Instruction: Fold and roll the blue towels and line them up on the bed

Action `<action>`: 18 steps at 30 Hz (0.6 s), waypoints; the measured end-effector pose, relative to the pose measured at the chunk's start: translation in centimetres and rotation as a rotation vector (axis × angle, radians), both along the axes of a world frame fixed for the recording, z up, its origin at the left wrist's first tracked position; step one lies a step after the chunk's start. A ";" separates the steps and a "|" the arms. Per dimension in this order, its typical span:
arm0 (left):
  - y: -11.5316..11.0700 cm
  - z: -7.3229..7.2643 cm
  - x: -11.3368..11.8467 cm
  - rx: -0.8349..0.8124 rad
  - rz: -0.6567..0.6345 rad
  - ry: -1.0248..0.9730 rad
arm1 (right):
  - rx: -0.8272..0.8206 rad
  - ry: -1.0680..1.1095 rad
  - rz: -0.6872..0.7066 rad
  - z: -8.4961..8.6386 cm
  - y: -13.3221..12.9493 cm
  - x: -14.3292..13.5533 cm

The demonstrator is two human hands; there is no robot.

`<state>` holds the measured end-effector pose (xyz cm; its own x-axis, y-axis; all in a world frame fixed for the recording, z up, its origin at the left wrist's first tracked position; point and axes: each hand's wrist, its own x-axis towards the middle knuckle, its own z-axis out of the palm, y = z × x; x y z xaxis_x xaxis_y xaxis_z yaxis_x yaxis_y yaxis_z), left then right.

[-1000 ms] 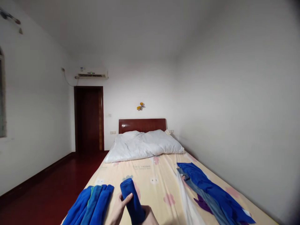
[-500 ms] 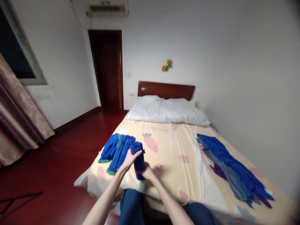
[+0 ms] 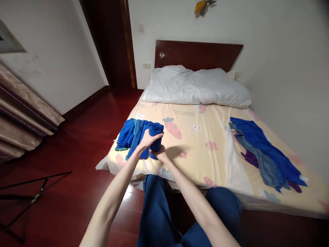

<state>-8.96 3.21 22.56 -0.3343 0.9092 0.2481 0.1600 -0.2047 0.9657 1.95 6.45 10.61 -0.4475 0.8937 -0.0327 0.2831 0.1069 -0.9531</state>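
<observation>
A rolled blue towel stands upright between my two hands at the near left part of the bed. My left hand is wrapped round its upper left side, thumb across the front. Low on its right side, my right hand grips the same roll. Just left of it lie several folded blue towels, one with green edging, side by side on the patterned sheet. On the right side of the bed, loose blue cloths, a grey-blue cloth and a purple cloth lie spread out.
White bedding lies before the dark wooden headboard. My knees are at the bed's near edge. A black metal stand is on the red floor at the left, with a curtain beyond it.
The view has tilted downward. Both hands have moved left with the towel roll, which is now beside the folded towels.
</observation>
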 end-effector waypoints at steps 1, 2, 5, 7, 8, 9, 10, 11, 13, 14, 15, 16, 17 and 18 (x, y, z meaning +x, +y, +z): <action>0.3 -0.3 -0.1 0.002 -0.019 -0.002 | -0.012 -0.015 -0.016 -0.2 0.1 -0.2; 0.5 -0.6 -0.2 0.003 -0.027 0.000 | -0.027 -0.025 -0.020 -0.4 0.2 -0.3; 1.0 -2.1 -0.5 -0.021 0.003 0.027 | -0.078 -0.024 -0.021 -1.5 0.4 -0.5; 1.1 -3.0 -0.7 -0.053 0.023 0.049 | -0.095 -0.002 -0.033 -2.4 0.4 -0.5; 1.2 -3.4 -0.7 -0.067 0.026 0.055 | -0.100 0.011 -0.039 -2.8 0.5 -0.5; 1.2 -3.8 -0.7 -0.076 0.029 0.059 | -0.103 0.020 -0.044 -3.2 0.5 -0.5; 1.3 -4.0 -0.7 -0.081 0.033 0.061 | -0.107 0.023 -0.049 -3.5 0.5 -0.5; 1.3 -4.2 -0.7 -0.083 0.040 0.063 | -0.109 0.021 -0.051 -3.9 0.6 -0.5; 1.4 -4.6 -0.5 -0.089 0.053 0.068 | -0.109 0.008 -0.053 -4.5 0.6 -0.5; 1.5 -4.8 -0.4 -0.096 0.056 0.070 | -0.105 0.002 -0.052 -4.8 0.7 -0.4; 1.5 -5.0 -0.2 -0.104 0.056 0.070 | -0.096 -0.001 -0.053 -5.1 0.7 -0.4; 1.5 -5.3 0.0 -0.112 0.056 0.069 | -0.084 -0.004 -0.055 -5.4 0.7 -0.2; 1.5 -5.6 0.1 -0.120 0.057 0.069 | -0.069 -0.009 -0.061 -5.7 0.7 -0.1; 1.4 -5.9 0.3 -0.127 0.059 0.069 | -0.053 -0.018 -0.069 -6.1 0.6 0.0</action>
<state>-8.65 4.64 16.63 -0.3744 0.9139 0.1568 0.2348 -0.0701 0.9695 1.99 7.10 4.55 -0.3836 0.9193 -0.0885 0.3052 0.0358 -0.9516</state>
